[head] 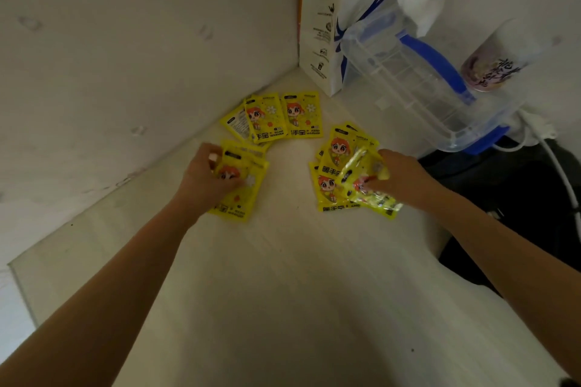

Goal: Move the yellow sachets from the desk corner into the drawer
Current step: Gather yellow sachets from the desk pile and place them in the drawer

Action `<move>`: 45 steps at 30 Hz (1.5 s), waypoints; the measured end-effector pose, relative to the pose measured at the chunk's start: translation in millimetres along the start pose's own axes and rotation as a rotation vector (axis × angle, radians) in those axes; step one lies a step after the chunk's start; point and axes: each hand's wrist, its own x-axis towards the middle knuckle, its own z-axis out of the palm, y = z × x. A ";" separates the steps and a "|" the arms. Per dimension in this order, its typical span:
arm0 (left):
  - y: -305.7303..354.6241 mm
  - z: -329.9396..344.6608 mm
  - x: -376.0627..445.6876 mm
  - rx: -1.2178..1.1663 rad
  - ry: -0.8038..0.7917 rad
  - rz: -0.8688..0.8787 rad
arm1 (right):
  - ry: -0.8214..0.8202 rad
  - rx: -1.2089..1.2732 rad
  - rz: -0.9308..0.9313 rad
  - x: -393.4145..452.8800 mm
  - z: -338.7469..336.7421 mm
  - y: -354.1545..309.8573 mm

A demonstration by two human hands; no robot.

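Observation:
Several yellow hand-warmer sachets with a cartoon figure lie in the desk corner. Three of them (276, 116) sit fanned out nearest the wall. My left hand (207, 176) is closed on a small stack of sachets (239, 198) at the left. My right hand (396, 176) grips a shiny, tilted sachet (361, 185) lifted over another pile of sachets (333, 166) lying on the desk. No drawer is in view.
A white paper coffee bag (327, 25) stands against the back wall. To its right is a clear plastic container with blue clips (418, 78), tissue above it, and a drink cup (496, 63). White cables (553, 160) hang over a dark area right of the pale desk (283, 276).

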 end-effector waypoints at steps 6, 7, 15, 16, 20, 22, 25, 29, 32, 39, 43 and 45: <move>40.4 11.6 51.0 -0.273 0.105 -0.093 | 0.056 0.662 0.253 21.0 11.5 -3.4; 44.3 14.1 59.7 -0.272 0.095 -0.098 | 0.080 0.693 0.286 25.7 15.7 -2.6; 55.6 39.7 102.3 -0.200 0.084 -0.174 | 0.145 0.424 0.385 59.3 36.0 -9.5; 55.4 41.7 103.8 -0.179 0.102 -0.174 | 0.140 0.419 0.388 60.4 36.7 -10.4; 55.2 51.2 107.0 -0.096 0.125 -0.124 | 0.143 0.415 0.405 61.8 34.8 -14.9; 56.9 54.8 105.6 -0.044 0.132 -0.091 | 0.141 0.447 0.406 61.0 32.5 -16.5; 59.6 59.6 101.3 -0.047 0.141 -0.096 | 0.136 0.499 0.417 56.2 29.3 -18.1; 56.9 63.5 95.8 -0.105 0.164 -0.115 | 0.104 0.512 0.448 49.7 28.3 -12.7; 52.8 63.7 84.2 -0.175 0.170 -0.122 | 0.089 0.573 0.471 38.4 28.8 -5.3; 30.3 56.7 41.4 -0.355 0.173 -0.170 | 0.093 0.782 0.339 -3.7 38.8 14.5; 8.6 57.2 7.2 -0.453 0.133 -0.250 | 0.139 0.868 0.346 -28.3 51.0 22.7; -2.0 58.8 -12.3 -0.478 0.121 -0.279 | 0.164 0.892 0.360 -39.3 53.7 24.6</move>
